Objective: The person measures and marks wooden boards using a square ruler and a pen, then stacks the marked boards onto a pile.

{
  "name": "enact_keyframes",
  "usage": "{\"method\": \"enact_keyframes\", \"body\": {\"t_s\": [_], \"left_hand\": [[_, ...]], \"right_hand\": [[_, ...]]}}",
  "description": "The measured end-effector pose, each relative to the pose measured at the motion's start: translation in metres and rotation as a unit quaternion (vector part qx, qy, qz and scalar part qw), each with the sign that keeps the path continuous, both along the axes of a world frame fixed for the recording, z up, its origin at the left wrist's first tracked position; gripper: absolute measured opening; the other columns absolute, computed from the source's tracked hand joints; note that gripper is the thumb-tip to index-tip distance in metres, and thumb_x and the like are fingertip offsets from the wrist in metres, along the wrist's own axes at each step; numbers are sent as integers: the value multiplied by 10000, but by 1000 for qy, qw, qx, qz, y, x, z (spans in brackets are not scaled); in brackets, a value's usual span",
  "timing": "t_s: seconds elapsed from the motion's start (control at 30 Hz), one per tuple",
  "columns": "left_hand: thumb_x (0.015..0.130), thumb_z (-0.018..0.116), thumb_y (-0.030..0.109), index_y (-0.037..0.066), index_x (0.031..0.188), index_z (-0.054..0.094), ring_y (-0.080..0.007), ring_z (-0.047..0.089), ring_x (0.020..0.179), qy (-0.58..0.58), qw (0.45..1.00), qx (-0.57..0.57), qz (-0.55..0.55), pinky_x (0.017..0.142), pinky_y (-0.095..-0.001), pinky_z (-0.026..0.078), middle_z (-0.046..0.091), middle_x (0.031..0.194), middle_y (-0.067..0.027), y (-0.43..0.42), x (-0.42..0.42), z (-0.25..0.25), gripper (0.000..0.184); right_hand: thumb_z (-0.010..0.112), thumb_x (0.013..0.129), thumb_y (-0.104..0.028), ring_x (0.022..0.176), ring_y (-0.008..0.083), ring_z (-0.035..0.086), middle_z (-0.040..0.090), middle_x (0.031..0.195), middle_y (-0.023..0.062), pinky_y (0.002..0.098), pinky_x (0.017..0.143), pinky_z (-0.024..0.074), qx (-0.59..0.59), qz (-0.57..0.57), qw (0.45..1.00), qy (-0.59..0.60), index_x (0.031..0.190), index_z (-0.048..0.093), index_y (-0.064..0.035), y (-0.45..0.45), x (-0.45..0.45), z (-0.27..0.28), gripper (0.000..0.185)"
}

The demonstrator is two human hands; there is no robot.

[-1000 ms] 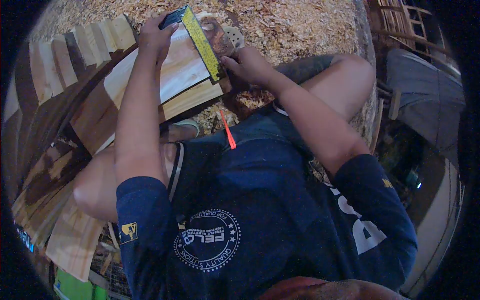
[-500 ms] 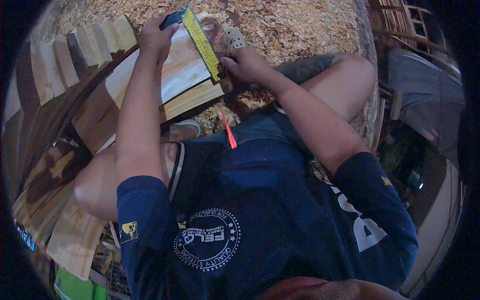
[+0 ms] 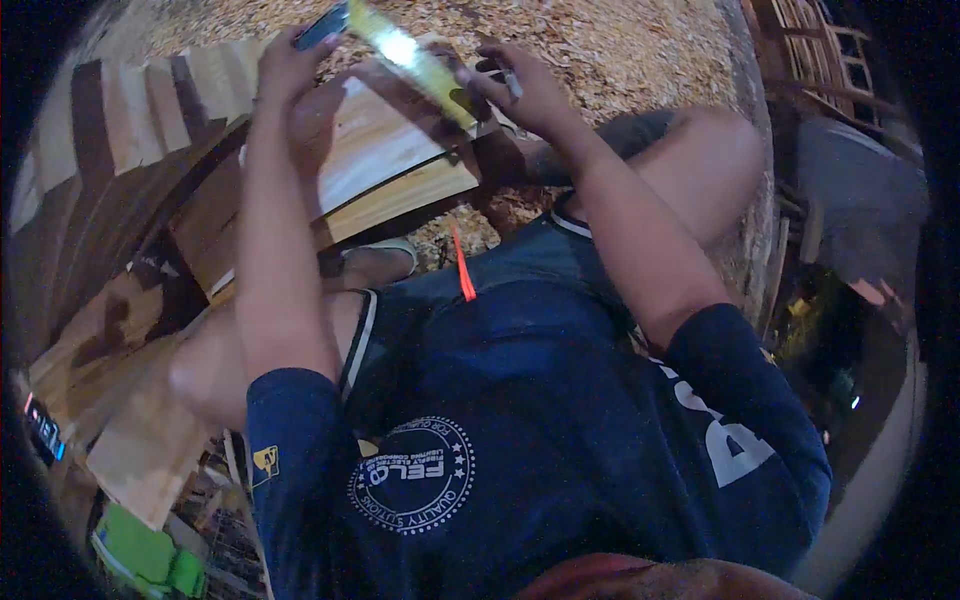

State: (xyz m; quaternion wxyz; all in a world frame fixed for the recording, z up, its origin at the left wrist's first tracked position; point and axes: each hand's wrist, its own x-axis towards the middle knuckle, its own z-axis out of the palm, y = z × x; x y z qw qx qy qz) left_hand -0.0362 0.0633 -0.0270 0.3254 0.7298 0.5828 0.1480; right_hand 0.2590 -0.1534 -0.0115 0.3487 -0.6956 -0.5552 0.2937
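Observation:
My left hand (image 3: 290, 65) is closed around the dark handle of a try square (image 3: 408, 58). Its yellow blade slants down to the right above the board, tilted so that it catches a bright glare; the markings are washed out. Below it lies a pale wooden board (image 3: 375, 140) with a smooth face and a lighter edge toward me. My right hand (image 3: 530, 88) is beside the lower part of the blade, fingers curled around a small pale thing that I cannot make out. A fingertip seems close to the blade; whether it touches is unclear.
Wood shavings (image 3: 610, 60) cover the ground ahead. Striped wooden pieces (image 3: 140, 115) stand at the left, with a loose plank (image 3: 150, 460) and a green object (image 3: 140, 550) below. Wooden frames (image 3: 830, 50) and grey cloth (image 3: 850, 190) are at the right.
The try square has risen off the board and tilted, its blade now glaring. My right hand has moved up and right from the blade's lower end. My left hand has shifted slightly up and left.

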Motion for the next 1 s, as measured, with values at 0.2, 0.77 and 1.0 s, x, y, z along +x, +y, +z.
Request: {"method": "enact_keyframes", "body": {"t_s": [0.2,0.77,1.0], "left_hand": [[770,824,434,33,1336,550,-290,651,1092,-105,993,59,8,939,-387,506,674,1188,-183,-57,62,43,745],[513,943,279,75,995,751,-321,705,932,188,945,-77,-258,833,-440,554,734,1008,-161,-78,6,92,557],[567,892,499,58,949,701,-356,686,879,174,929,228,-232,774,-449,557,682,915,-158,-108,-55,140,614]], "right_hand": [[838,745,-362,868,341,710,721,958,176,408,771,563,41,-43,998,24,1133,653,-51,-5,15,-24,531],[755,800,-120,596,96,453,519,694,-4,290,522,341,-39,-238,942,233,951,612,-33,-14,42,16,225],[756,822,-139,401,68,331,425,573,-43,256,385,242,-5,-252,923,290,896,572,-107,32,4,19,201]]}}
